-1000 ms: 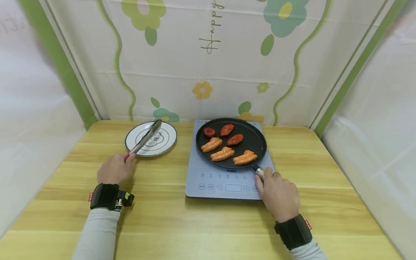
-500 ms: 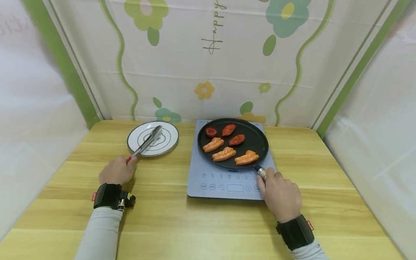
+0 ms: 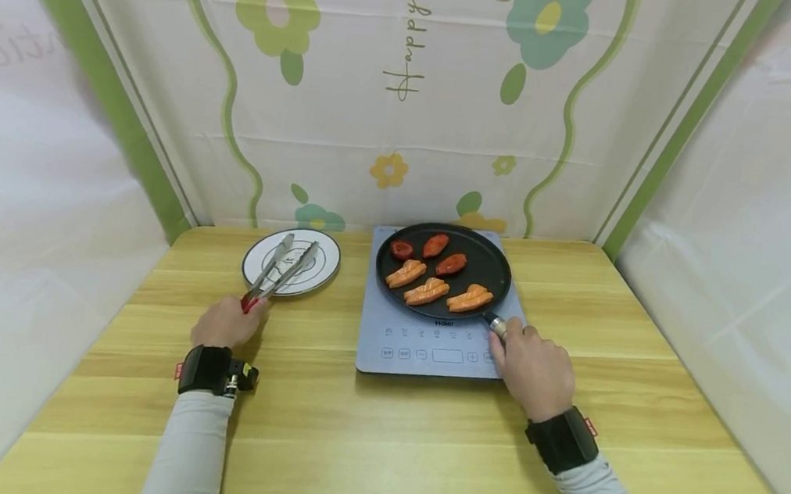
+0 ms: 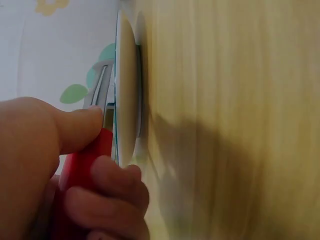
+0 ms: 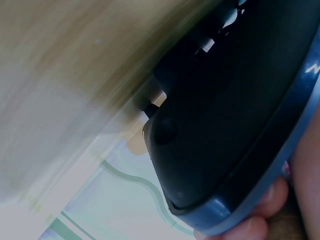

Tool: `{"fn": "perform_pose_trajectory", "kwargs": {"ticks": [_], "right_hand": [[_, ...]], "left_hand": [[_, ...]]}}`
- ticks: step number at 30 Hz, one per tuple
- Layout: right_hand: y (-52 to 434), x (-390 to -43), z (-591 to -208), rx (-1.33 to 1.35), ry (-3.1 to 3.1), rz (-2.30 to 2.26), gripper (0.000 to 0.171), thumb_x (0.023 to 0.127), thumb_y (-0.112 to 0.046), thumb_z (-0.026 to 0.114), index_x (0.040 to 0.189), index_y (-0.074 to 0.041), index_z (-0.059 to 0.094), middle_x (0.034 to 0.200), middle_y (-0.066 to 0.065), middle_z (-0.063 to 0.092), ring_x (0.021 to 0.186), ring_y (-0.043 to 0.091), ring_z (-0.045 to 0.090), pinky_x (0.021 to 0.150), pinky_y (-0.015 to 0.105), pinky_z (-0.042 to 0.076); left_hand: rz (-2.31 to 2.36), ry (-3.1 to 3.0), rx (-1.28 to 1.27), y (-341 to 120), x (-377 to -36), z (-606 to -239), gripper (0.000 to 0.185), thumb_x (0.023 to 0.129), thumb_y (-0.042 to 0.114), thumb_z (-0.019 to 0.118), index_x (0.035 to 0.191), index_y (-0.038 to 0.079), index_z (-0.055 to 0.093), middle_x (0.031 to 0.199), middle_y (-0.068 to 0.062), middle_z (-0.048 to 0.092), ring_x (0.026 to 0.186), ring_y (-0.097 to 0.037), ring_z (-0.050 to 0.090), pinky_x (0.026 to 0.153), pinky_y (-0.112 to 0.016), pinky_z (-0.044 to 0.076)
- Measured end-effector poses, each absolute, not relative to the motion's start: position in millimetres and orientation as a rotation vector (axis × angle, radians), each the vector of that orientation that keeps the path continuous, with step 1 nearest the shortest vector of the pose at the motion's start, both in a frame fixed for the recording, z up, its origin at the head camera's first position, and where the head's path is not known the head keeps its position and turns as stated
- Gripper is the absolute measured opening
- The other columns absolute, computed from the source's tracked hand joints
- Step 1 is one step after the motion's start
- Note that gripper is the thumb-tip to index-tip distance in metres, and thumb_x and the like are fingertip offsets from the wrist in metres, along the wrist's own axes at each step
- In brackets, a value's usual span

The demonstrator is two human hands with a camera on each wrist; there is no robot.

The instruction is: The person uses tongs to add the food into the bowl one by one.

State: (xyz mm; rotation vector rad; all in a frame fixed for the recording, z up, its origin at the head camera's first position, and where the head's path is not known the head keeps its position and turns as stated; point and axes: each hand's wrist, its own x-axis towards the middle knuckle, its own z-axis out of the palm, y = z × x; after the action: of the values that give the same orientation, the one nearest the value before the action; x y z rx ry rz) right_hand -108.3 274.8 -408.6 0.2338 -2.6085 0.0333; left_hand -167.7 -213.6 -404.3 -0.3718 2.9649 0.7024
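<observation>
My left hand [image 3: 230, 322] grips a pair of tongs [image 3: 289, 269] by the red handles. Their two metal arms stand spread apart over a white plate [image 3: 327, 261] with dark rings. In the left wrist view, thumb and fingers wrap the red handle [image 4: 87, 162] beside the plate's edge [image 4: 127, 90]. My right hand [image 3: 538, 373] holds the handle [image 3: 497, 326] of a black flat pan [image 3: 486, 259]. Three orange salmon-like pieces [image 3: 427, 291] lie in the pan's near half, and three dark red pieces [image 3: 436, 245] lie behind them. In the right wrist view, fingertips [image 5: 250, 230] show below the cooktop's edge.
The pan sits on a pale blue induction cooktop [image 3: 385, 360] with a touch panel along its front. Both stand on a wooden table [image 3: 378, 449]. A patterned cloth [image 3: 337, 108] hangs close behind, and white sheets [image 3: 743, 230] close off the sides.
The tongs' arms have spread apart; they were together before. The left hand has shifted only slightly. The right hand, pan and food pieces stay as they were.
</observation>
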Motion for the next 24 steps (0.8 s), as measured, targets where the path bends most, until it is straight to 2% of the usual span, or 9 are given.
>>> {"fn": "perform_pose_trajectory", "kwargs": {"ticks": [5,8,12,18,24], "right_hand": [[275,-108,-408,0.218,-2.649,0.040,0.042,0.101,-0.036,0.069,0.082,-0.005,0.049,0.062,0.005,0.042,0.043,0.016,0.037,0.040,0.029,0.024],[275,-108,-408,0.215,-2.653,0.042,0.041,0.102,-0.036,0.069,0.083,-0.005,0.050,0.062,0.005,0.042,0.043,0.016,0.037,0.041,0.029,0.024],[275,-108,-407,0.215,-2.656,0.040,0.041,0.102,-0.036,0.068,0.084,-0.004,0.050,0.062,0.005,0.043,0.043,0.016,0.038,0.041,0.029,0.025],[275,-109,-408,0.207,-2.662,0.031,0.041,0.102,-0.037,0.068,0.084,-0.004,0.051,0.062,0.006,0.043,0.043,0.017,0.038,0.041,0.029,0.025],[274,-109,-408,0.208,-2.670,0.032,0.041,0.102,-0.037,0.068,0.085,-0.004,0.051,0.063,0.006,0.044,0.043,0.017,0.038,0.041,0.029,0.025]], "left_hand": [[0.782,2.982,-0.327,-225,-179,-419,0.064,0.101,0.067,0.051,0.067,0.013,0.046,0.070,-0.009,0.051,0.063,-0.027,0.050,0.055,-0.038,0.036],[0.847,2.971,-0.329,-216,-172,-405,0.056,0.101,0.055,0.058,0.081,0.003,0.050,0.076,-0.012,0.050,0.068,-0.029,0.051,0.057,-0.038,0.037],[0.863,2.973,-0.292,-209,-167,-391,0.049,0.103,0.042,0.058,0.103,-0.006,0.048,0.085,-0.016,0.048,0.074,-0.030,0.051,0.059,-0.036,0.037],[0.816,2.998,-0.215,-207,-168,-384,0.037,0.104,0.033,0.056,0.095,-0.002,0.049,0.081,-0.012,0.046,0.073,-0.028,0.050,0.060,-0.035,0.036],[0.779,3.075,-0.131,-207,-171,-382,0.034,0.105,0.028,0.059,0.093,-0.003,0.054,0.085,-0.017,0.053,0.079,-0.032,0.054,0.065,-0.037,0.039]]}}
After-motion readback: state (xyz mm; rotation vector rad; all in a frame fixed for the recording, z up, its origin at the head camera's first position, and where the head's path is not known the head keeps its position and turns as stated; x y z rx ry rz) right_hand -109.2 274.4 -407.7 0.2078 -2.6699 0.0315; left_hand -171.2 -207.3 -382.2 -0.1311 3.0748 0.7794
